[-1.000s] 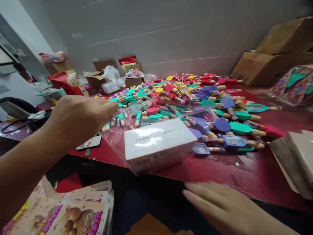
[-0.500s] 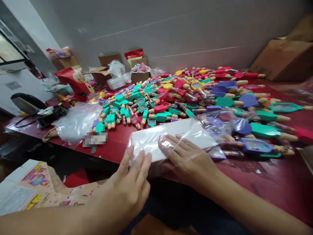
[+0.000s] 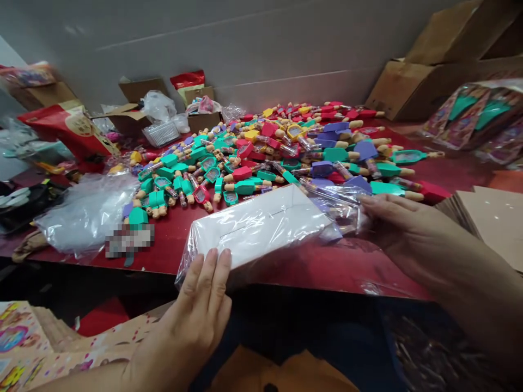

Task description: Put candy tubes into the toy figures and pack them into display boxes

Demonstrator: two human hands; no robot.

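Note:
A white box point(image 3: 261, 220) lies inside a clear plastic bag point(image 3: 347, 204) at the front of the red table. My left hand point(image 3: 200, 310) rests its outstretched fingers on the near left edge of the bagged box. At the bag's right end, my right hand point(image 3: 402, 231) pinches the loose, gathered plastic. Behind the box spreads a big pile of small toys point(image 3: 241, 188) with green, red, purple and yellow paddle-shaped parts and tan ends. Part of the pile is hidden by the box and the bag.
Flat clear bags point(image 3: 87, 212) lie on the red table point(image 3: 327, 267) at left. Cardboard boxes point(image 3: 425, 87) stand back right, near packed toys point(image 3: 466, 117). A cardboard stack point(image 3: 490, 218) is at right. Printed cartons point(image 3: 102, 343) sit lower left. A red pouch point(image 3: 67, 133) stands back left.
My right hand has moved off the box top to the right and now grips the bag's loose end, pulling it out. My left hand stays at the box's left edge. The view has turned right.

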